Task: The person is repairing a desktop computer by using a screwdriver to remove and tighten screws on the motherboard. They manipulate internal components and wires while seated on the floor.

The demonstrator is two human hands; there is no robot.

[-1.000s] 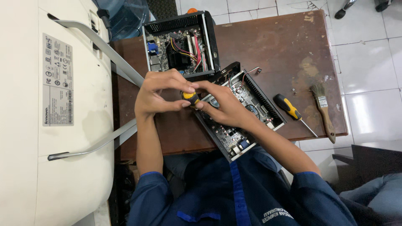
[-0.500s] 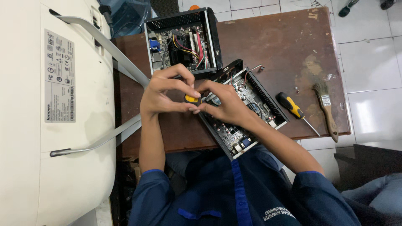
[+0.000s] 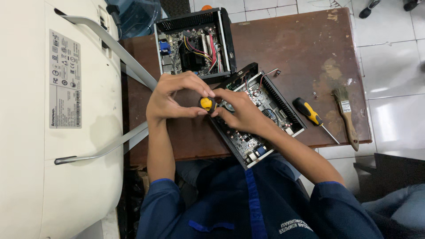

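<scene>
We note a worn brown wooden table (image 3: 283,48) standing on a glossy white tiled floor (image 3: 389,84) reflecting light.

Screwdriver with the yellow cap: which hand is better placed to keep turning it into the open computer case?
Probably the left hand: its fingers wrap the screwdriver cap from above. The right hand lies lower, over the open computer case, seemingly steadying the shaft.

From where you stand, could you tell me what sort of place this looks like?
Probably a small computer repair workshop. Two opened mini computer cases sit on a worn brown table, both hands work a yellow-handled screwdriver, and a spare screwdriver and dusting brush lie alongside.
</scene>
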